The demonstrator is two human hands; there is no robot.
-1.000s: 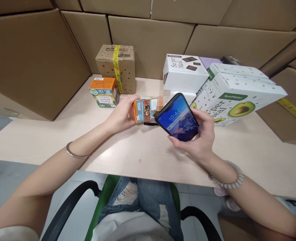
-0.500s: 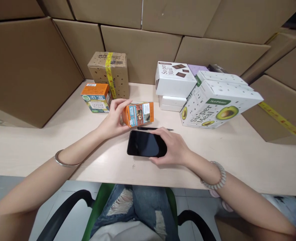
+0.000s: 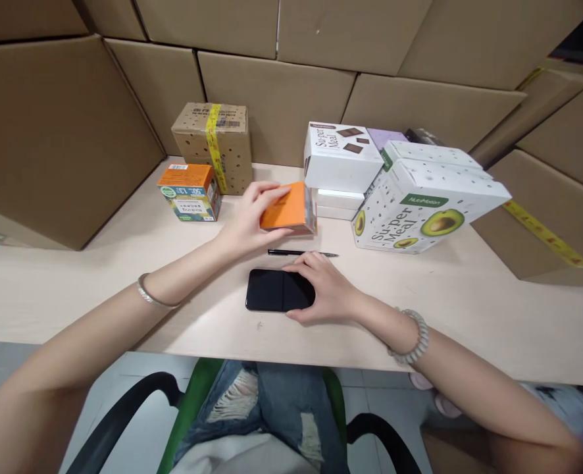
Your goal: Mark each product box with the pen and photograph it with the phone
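Observation:
My left hand (image 3: 252, 220) grips a small orange carton (image 3: 291, 209) and holds it tilted just above the light wooden table (image 3: 469, 309), its plain orange face turned up. My right hand (image 3: 324, 289) rests on the right end of a black phone (image 3: 272, 290) that lies flat on the table with a dark screen; thumb and fingers curl round its edge. A thin black pen (image 3: 301, 253) lies between the carton and the phone.
A second orange carton (image 3: 189, 191) and a taped brown box (image 3: 215, 141) stand at the back left. White "Super Meal" boxes (image 3: 338, 158) and a big avocado-printed box (image 3: 420, 197) stand at the right. Large cardboard boxes (image 3: 59, 131) wall the table in. A chair armrest (image 3: 124, 415) is below.
My right hand lowered the lit phone onto the table, where its screen went dark. My left hand turned the small carton over and lifted it slightly to the right.

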